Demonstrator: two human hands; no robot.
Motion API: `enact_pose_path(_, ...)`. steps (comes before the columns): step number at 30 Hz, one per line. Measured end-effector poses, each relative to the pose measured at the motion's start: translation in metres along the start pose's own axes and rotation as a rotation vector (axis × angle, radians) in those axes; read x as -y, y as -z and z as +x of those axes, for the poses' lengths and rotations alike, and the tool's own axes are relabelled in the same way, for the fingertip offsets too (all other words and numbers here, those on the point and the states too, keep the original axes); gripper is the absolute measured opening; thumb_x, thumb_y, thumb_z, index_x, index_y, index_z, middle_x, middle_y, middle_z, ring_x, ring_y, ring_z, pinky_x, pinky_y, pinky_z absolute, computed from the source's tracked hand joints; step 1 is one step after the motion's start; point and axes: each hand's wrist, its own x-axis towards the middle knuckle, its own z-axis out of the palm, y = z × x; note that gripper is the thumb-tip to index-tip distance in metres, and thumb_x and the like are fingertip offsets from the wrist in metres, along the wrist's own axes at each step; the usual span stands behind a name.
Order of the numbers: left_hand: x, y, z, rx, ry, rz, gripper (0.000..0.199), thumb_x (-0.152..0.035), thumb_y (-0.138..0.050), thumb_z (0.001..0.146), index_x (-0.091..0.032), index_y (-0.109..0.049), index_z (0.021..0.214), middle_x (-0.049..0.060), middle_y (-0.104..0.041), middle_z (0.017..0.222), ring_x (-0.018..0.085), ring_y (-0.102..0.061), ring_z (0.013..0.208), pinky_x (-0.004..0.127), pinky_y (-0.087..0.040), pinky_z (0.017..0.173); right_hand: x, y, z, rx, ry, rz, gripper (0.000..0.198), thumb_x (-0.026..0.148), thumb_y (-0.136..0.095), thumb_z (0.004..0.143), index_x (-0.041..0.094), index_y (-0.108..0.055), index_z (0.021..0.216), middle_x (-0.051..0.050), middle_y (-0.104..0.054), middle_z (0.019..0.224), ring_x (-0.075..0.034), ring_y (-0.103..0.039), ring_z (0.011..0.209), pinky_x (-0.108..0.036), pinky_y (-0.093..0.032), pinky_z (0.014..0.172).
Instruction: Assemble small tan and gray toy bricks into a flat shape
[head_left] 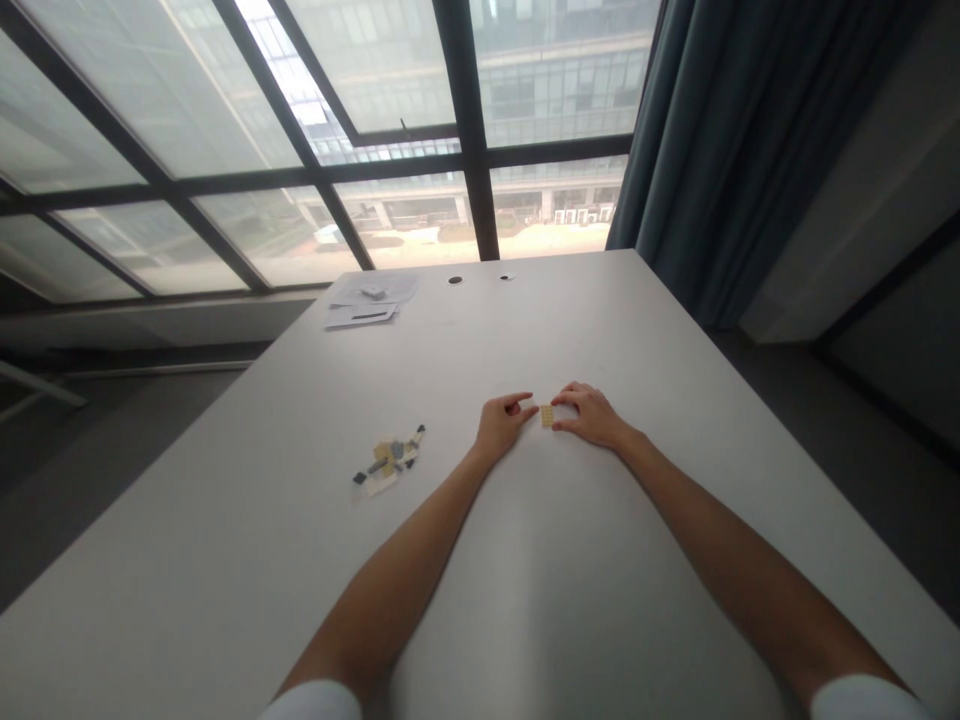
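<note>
A small tan studded building-block plate (547,415) is near the middle of the white table. My right hand (590,413) has its thumb and a fingertip at the plate's right-hand corners, pinching it. On the other side, my left hand (504,425) holds nothing I can see; its thumb and index finger are apart, and the thumb tip comes close to the plate's left edge. Left of my hands lies a loose pile of building-block pieces (388,460) in tan, grey, white and black, too small to tell one by one.
Papers (367,303) with a small pale object on top lie at the table's far left corner. Two round holes (455,281) are set near the far edge of the table (480,345). Beyond it stand windows, with a blue curtain (697,170) at the right.
</note>
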Motion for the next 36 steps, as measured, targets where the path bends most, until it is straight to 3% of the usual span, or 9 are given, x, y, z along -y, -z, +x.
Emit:
enact_pose_path(5, 0.0015, 0.0014, 0.0028, -0.143, 0.008, -0.109, 0.042, -0.047, -0.065, 0.082, -0.012, -0.079, 0.103, -0.006, -0.04, 0.056, 0.01, -0.033, 0.056, 0.025, -0.03, 0.057, 0.0011, -0.0004, 0.0006, -0.004, -0.003, 0.004, 0.036, 0.037, -0.085, 0.072, 0.025, -0.074, 0.103, -0.005, -0.067, 0.11, -0.025, -0.06, 0.105, -0.041, -0.044, 0.094)
enact_pose_path(36, -0.0003, 0.0003, 0.0005, -0.239, 0.023, -0.148, 0.035, -0.029, -0.052, 0.087, -0.013, -0.078, 0.104, -0.002, -0.054, 0.06, 0.011, -0.04, 0.057, 0.023, -0.033, 0.056, 0.0078, -0.0038, 0.0021, -0.006, 0.005, 0.004, 0.036, 0.037, -0.085, 0.072, 0.025, -0.073, 0.104, -0.006, -0.068, 0.111, -0.025, -0.06, 0.105, -0.042, -0.043, 0.095)
